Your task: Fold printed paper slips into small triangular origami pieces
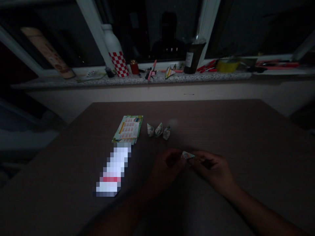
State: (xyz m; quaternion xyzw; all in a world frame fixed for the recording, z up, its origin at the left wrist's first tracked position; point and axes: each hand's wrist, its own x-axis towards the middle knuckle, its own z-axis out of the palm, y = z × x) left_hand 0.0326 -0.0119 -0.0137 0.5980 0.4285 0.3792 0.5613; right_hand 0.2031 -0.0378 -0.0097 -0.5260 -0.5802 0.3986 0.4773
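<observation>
Between my two hands is a small folded piece of printed paper (188, 155), triangular at its top. My left hand (168, 165) pinches its left side, and my right hand (213, 167) grips the right side with thumb and fingers. Beyond my left hand, three small folded paper shapes, a left one (150, 130), a middle one (158, 130) and a right one (166, 132), stand in a row with pointed tips. Left of them lies a stack of printed paper sheets (128, 128). The dim light hides the finer folds.
A lit, pixelated screen-like rectangle (114, 168) lies on the brown table (221, 121), left of my hands. On the granite windowsill (98, 82) behind stand a red-checked bottle (118, 60), a dark cup (193, 59), a tall tan cylinder (48, 52) and a yellow roll (227, 65).
</observation>
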